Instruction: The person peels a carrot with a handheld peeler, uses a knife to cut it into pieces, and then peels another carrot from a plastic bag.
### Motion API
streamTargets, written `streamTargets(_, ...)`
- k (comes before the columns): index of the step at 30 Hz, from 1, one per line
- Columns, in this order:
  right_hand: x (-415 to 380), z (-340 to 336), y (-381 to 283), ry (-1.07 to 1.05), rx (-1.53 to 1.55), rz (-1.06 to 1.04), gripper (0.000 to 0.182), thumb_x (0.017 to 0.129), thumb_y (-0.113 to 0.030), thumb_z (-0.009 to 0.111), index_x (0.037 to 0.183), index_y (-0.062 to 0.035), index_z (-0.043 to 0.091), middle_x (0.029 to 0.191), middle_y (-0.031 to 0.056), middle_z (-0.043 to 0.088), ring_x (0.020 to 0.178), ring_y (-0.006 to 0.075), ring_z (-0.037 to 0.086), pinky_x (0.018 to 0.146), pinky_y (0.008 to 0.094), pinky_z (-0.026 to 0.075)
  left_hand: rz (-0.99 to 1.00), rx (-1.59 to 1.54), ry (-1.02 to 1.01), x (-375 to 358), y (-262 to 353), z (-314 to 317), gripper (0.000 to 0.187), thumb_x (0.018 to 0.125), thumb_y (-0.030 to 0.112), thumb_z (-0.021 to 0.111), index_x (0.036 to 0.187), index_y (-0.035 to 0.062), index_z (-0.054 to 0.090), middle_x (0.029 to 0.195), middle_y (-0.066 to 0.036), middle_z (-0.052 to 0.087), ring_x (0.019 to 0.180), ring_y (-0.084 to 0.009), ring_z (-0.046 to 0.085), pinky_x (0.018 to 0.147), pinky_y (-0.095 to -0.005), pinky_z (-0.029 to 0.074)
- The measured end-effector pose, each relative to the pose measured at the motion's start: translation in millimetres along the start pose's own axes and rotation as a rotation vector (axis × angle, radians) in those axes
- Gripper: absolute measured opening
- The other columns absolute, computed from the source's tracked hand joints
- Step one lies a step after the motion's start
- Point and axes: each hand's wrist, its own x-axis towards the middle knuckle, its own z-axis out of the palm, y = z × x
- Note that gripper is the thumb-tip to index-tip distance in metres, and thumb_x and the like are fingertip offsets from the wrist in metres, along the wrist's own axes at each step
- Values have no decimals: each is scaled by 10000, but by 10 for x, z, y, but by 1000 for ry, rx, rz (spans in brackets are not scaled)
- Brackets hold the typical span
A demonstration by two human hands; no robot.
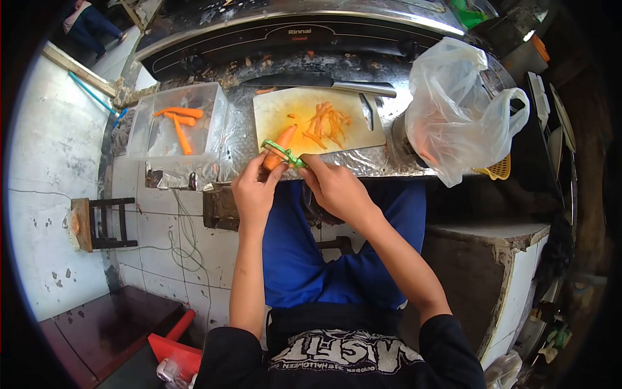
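My left hand [256, 188] is closed around the lower end of a carrot [286, 137], which tilts up over the near left part of a white cutting board [363, 135]. In my right hand [334, 187] is a green peeler [283, 154], lying across the carrot and touching it. A heap of orange peelings [328, 123] rests on the board's middle. Behind the board lies a large knife [304, 80] with a metal handle pointing right. To the left, a clear plastic container [214, 129] holds several peeled-looking carrots [182, 133].
A white plastic bag [453, 110] stands right of the board, with a yellow basket [499, 167] partly under it. A black Rinnai stove [298, 39] runs along the back. A small wooden stool [97, 223] is at left. Another person's legs [97, 32] show far left.
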Motion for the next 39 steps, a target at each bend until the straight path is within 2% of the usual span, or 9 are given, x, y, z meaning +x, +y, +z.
streamTargets(5, 66, 21, -5, -60, -111, -35, 201, 1010, -266, 580, 1073, -76, 562, 738, 186, 666, 611, 414, 647, 524, 510, 504, -46, -41, -105, 19, -98, -78, 332, 820, 72, 827, 1091, -53, 679, 764, -132, 725, 673, -152, 714, 623, -283, 549)
streamTargets(9, 150, 98, -20, -14, -217, -56, 201, 1002, -282, 575, 980, -85, 541, 668, 158, 661, 568, 401, 650, 479, 508, 505, 22, -6, -37, 13, -78, -30, 332, 818, 51, 822, 1101, -52, 682, 761, -138, 723, 669, -164, 719, 608, -285, 556)
streamTargets(11, 240, 110, -63, -27, -236, -23, 189, 1000, -269, 585, 991, -83, 552, 666, 160, 654, 576, 397, 648, 487, 503, 501, 158, 58, 8, 19, -87, -6, 292, 868, -15, 765, 1130, -98, 667, 786, -100, 727, 689, -86, 683, 637, -242, 566)
streamTargets(18, 250, 82, -47, 10, -213, 58, 210, 1004, -281, 563, 953, -79, 540, 620, 187, 633, 558, 415, 639, 483, 521, 497, 48, -108, 23, 54, -142, -4, 299, 884, -23, 748, 1158, -102, 658, 812, -83, 726, 689, -98, 689, 625, -238, 568)
streamTargets(21, 329, 113, -24, 42, -195, 51, 206, 1003, -273, 564, 951, -75, 548, 606, 197, 623, 562, 430, 636, 495, 534, 498, 125, -1, -18, 33, -139, 3, 302, 890, -22, 743, 1165, -109, 653, 831, -90, 729, 692, -102, 691, 615, -238, 570)
streamTargets(23, 418, 95, 53, 34, -219, 102, 209, 1002, -272, 567, 953, -68, 559, 604, 210, 616, 563, 442, 632, 507, 542, 500, 66, -164, 24, 47, -152, 36, 313, 847, 56, 812, 1110, -60, 687, 757, -98, 718, 627, -107, 695, 565, -250, 549)
streamTargets(29, 418, 10, 155, 18, -206, 89, 185, 990, -201, 602, 934, -29, 565, 628, 239, 607, 618, 454, 624, 548, 534, 481, 74, -126, 23, 52, -74, 21, 321, 846, 43, 810, 1117, -69, 681, 766, -106, 717, 629, -124, 708, 561, -248, 556)
streamTargets(32, 556, 23, 277, 33, -271, 109, 220, 1005, -268, 559, 959, -53, 572, 608, 229, 622, 591, 452, 644, 533, 542, 516, 108, -100, 19, 43, -153, 18, 320, 848, 39, 805, 1117, -76, 677, 788, -117, 721, 634, -133, 716, 564, -253, 565)
streamTargets(39, 427, -25, 205, 0, -256, 210, 206, 1011, -232, 570, 1010, -26, 570, 634, 235, 622, 619, 458, 629, 565, 551, 487, 98, -99, -26, 44, -123, -1, 319, 892, -9, 745, 1175, -114, 643, 872, -139, 742, 702, -112, 710, 604, -238, 588)
